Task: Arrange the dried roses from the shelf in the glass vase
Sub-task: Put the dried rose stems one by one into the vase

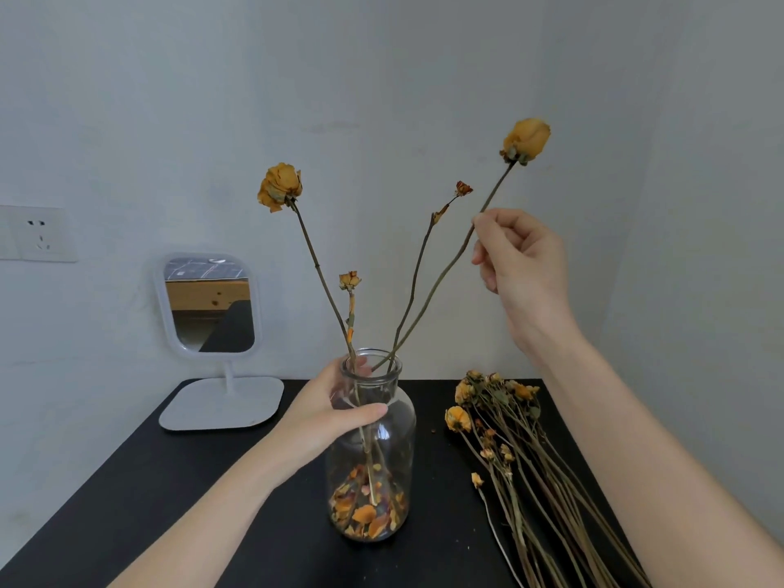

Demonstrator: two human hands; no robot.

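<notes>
- Head view: the left hand (335,413) grips the neck of the clear, round-shouldered glass vase (399,439), thumb across the front and fingers curled behind, blurred through the glass.
- Above and right of the vase, the right hand (522,265) pinches the thin stem of a long yellow dried rose (527,140) between thumb and forefinger. Its lower end seems to sit inside the vase mouth.
- Three other dried stems (281,185) already lean out of the vase, their ends lost among loose orange petals (367,511) at the bottom.
- Right of the vase lies a bundle of dried yellow roses (522,451), its stems cut off by the frame's lower edge.
- The vase stands on a black table (169,481).
- Left of it stands a white-framed stand mirror (212,307), with a white wall socket (38,233) further left on the pale grey wall (424,57).
</notes>
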